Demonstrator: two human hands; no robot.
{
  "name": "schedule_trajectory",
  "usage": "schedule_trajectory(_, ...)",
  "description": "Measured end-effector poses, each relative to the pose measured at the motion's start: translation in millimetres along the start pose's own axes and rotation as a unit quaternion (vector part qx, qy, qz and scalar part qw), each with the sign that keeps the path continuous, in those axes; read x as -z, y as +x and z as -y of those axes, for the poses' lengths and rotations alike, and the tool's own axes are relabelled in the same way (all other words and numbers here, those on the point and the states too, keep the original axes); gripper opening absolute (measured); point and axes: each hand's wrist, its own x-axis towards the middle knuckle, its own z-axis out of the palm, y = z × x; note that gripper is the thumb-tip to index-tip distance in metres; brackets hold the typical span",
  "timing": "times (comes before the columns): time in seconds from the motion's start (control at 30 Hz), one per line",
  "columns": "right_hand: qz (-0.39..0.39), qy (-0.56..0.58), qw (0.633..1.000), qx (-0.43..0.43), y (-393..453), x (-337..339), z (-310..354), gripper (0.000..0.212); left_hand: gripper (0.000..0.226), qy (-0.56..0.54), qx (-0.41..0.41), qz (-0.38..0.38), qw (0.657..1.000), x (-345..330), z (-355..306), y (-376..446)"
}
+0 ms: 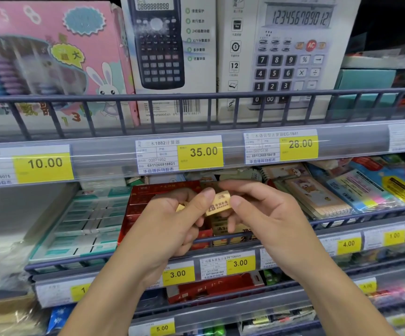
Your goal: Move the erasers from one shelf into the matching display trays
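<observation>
Two hands: both at frame centre, over the red tray (133, 209).
Eraser (218, 204): gold wrapper, pinched between both thumbs and fingers, above the tray.
Left hand (172, 221): thumb on the eraser's left end; a second gold piece (180, 207) shows in its curled fingers.
Right hand (264, 214): thumb and forefinger grip the eraser's right end.
Tray contents: gold erasers (223, 229) below the hands.
Upper frame: calculator boxes (167, 57).
Left of tray: teal boxes (87, 221).

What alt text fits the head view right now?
Both hands, left hand and right hand, pinch a gold eraser above a red display tray on a shop shelf, below boxed calculators.
</observation>
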Motion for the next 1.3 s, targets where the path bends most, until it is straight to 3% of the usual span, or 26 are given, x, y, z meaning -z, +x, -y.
schedule_trajectory(0.17, 0.05, -0.045, 0.998, 0.002, -1, 11, 10, 0.028, 0.034, 0.017, 0.017, 0.01, 1.0, -2, -3, 0)
schedule_trajectory(0.3, -0.03, -0.131, 0.991, -0.017, 9, 27, 14, 0.025, 0.029, 0.001, 0.023, -0.029, 0.999, 1, -2, 1)
schedule_trajectory(0.37, -0.079, -0.216, 0.972, -0.047, 17, 45, 11, 0.022, 0.014, -0.024, 0.025, -0.039, 0.999, 5, -4, 0)
schedule_trajectory(0.43, -0.085, -0.257, 0.959, -0.08, 24, 58, 7, 0.023, 0.018, -0.037, 0.026, -0.042, 0.998, 9, -6, -1)
schedule_trajectory(0.57, -0.051, -0.331, 0.935, -0.117, 39, 66, -4, 0.023, 0.016, -0.03, 0.008, -0.025, 0.999, 13, -7, -3)
schedule_trajectory(0.73, 0.015, -0.495, 0.857, -0.14, 61, 60, -11, 0.027, 0.016, -0.041, -0.013, -0.018, 0.999, 15, -5, -3)
schedule_trajectory(1.1, 0.08, -0.562, 0.815, -0.114, 82, 55, -24, 0.022, 0.016, 0.014, -0.032, -0.013, 0.999, 21, -2, -1)
schedule_trajectory(1.3, 0.081, -0.545, 0.826, -0.119, 82, 56, -34, 0.016, 0.012, 0.03, -0.033, 0.0, 0.999, 24, 2, 3)
